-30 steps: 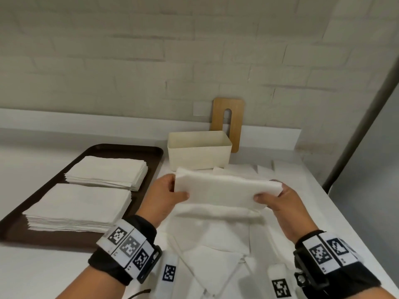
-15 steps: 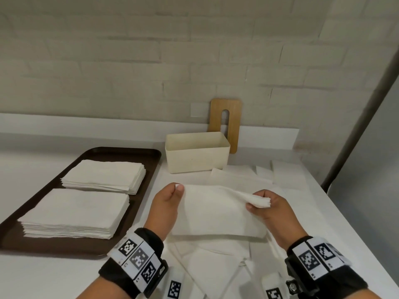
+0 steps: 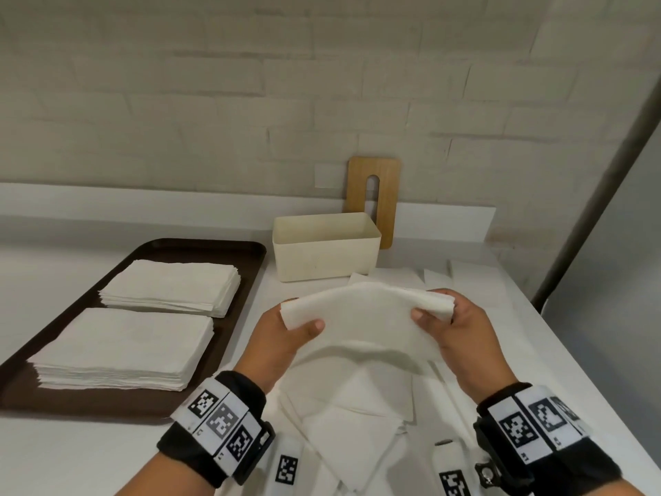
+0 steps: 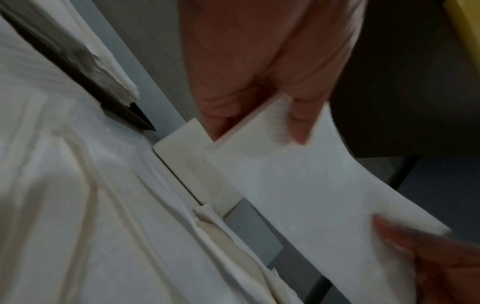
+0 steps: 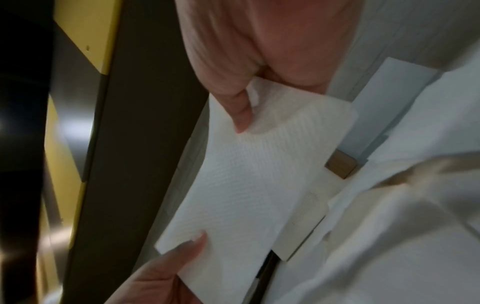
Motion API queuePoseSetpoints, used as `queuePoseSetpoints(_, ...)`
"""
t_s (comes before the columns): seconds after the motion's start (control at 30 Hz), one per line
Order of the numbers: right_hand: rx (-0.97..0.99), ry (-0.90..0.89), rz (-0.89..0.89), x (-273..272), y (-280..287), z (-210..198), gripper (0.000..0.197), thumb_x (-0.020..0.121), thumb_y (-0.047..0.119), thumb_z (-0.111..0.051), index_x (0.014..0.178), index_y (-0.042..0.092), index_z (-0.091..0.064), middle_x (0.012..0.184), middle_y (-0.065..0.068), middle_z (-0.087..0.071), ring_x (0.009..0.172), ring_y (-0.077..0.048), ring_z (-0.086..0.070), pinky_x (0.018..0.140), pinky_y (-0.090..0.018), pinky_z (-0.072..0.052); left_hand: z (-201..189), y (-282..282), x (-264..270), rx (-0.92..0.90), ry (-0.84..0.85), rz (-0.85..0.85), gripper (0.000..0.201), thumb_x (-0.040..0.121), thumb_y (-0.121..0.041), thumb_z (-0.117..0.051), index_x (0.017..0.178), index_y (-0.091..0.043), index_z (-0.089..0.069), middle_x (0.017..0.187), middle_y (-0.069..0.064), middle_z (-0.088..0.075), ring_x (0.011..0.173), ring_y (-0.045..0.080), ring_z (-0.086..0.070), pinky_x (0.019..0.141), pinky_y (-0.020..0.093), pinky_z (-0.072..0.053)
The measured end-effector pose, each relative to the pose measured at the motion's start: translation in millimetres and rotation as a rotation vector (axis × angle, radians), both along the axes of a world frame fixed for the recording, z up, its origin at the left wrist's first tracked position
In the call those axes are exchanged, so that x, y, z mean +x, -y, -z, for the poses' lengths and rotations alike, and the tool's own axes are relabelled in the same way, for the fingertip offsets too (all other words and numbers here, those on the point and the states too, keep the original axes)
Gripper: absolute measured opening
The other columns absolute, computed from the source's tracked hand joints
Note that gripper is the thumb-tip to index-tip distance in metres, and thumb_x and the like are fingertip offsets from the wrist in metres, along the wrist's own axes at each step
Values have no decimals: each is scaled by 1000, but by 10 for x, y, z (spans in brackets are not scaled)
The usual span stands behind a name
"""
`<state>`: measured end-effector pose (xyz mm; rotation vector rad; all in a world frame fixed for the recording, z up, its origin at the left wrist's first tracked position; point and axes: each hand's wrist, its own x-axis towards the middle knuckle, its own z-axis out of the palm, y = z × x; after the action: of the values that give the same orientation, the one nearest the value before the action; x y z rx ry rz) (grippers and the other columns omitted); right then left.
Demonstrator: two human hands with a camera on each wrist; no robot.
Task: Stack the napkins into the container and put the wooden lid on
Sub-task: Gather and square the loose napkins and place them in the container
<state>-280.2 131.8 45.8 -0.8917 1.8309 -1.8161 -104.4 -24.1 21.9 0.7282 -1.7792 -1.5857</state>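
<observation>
Both hands hold one white napkin [image 3: 365, 322] above the counter, arched upward in the middle. My left hand [image 3: 286, 334] pinches its left corner and my right hand [image 3: 449, 323] pinches its right end. The wrist views show the same napkin [image 4: 311, 181] [image 5: 249, 179] between thumb and fingers. The cream container [image 3: 323, 247] stands open and looks empty behind the napkin. The wooden lid [image 3: 373, 195] with a slot leans upright against the wall behind it. Several loose napkins [image 3: 357, 406] lie crumpled under my hands.
A dark brown tray [image 3: 179, 252] on the left carries two neat napkin piles [image 3: 171, 286] [image 3: 121, 347]. More flat napkins [image 3: 465, 281] lie at the right near the counter's edge. A grey post [image 3: 601, 166] slants up at the far right.
The napkin dropped toward the counter, then came back up, and my hands have pushed its ends closer, so it now bows upward. The view has tilted slightly.
</observation>
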Motion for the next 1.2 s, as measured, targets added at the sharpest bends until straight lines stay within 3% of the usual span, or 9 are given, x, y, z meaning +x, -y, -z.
queuePoseSetpoints(0.07, 48, 56, -45, 10, -3, 68, 22, 77, 0, -71, 84, 19, -61, 88, -2, -65, 82, -21, -62, 76, -33, -51, -2, -37, -20, -26, 53, -56, 17, 78, -9, -72, 91, -14, -63, 89, 2, -67, 86, 20, -62, 68, 20, -46)
queuePoseSetpoints(0.13, 184, 73, -75, 14, -11, 211, 32, 73, 0, -75, 93, 19, -59, 94, -3, -63, 85, -21, -61, 74, -31, -50, 69, -64, -26, 6, 129, -45, 23, 78, -2, -70, 94, -15, -61, 93, 3, -65, 85, 18, -61, 68, 20, -46)
queuePoseSetpoints(0.27, 299, 81, -11, 32, -3, 367, 29, 76, 4, -73, 98, 20, -60, 103, -10, -69, 96, -28, -66, 90, -49, -52, 158, -91, -18, 138, 125, -74, 27, 84, -2, -63, 111, -7, -61, 107, 11, -68, 102, 28, -64, 80, 28, -52)
queuePoseSetpoints(0.37, 215, 99, -28, 20, 9, 236, 24, 82, 4, -66, 101, 19, -63, 103, -5, -71, 96, -23, -67, 91, -43, -53, 106, -79, -32, 129, 75, -82, 25, 84, -5, -64, 108, -11, -60, 107, 9, -67, 101, 25, -64, 88, 36, -52)
queuePoseSetpoints(0.57, 375, 76, -46, -35, -4, 349, 27, 74, 3, -72, 96, 12, -59, 96, -15, -69, 87, -34, -66, 66, -42, -51, 111, -41, -23, 30, 155, -63, 15, 86, -6, -62, 91, -20, -57, 96, 3, -66, 92, 23, -64, 70, 24, -50)
queuePoseSetpoints(0.67, 446, 174, -143, -81, -32, 368, 26, 76, -1, -70, 101, 4, -65, 96, -17, -71, 88, -35, -68, 73, -46, -55, 57, -10, -1, -6, 89, -83, 15, 90, -8, -57, 93, -23, -57, 99, 1, -66, 92, 18, -64, 72, 22, -49)
queuePoseSetpoints(0.9, 165, -8, -123, -106, -39, -198, 12, 74, -3, -70, 71, 7, -66, 83, -13, -72, 79, -29, -67, 75, -38, -55, -155, 76, 14, -39, 112, -212, 51, 77, -15, -74, 116, -25, -42, 103, -6, -57, 87, 5, -56, 68, 19, -44)
queuePoseSetpoints(1.03, 27, -79, -219, 76, 73, -502, 19, 71, -4, -72, 65, 12, -65, 69, 0, -68, 67, -15, -63, 62, -23, -50, -464, -168, -126, -335, 169, 36, 54, 70, -29, -79, 113, -34, -46, 107, -19, -55, 98, -1, -55, 78, 17, -46)
queuePoseSetpoints(1.2, -221, 282, -336, 226, 192, -512, 35, 65, 5, -70, 99, 10, -66, 94, -7, -74, 85, -23, -71, 70, -30, -59, -677, -395, -297, -115, -222, 108, 24, 92, -16, -55, 115, -17, -61, 113, 4, -69, 103, 18, -67, 88, 30, -55)
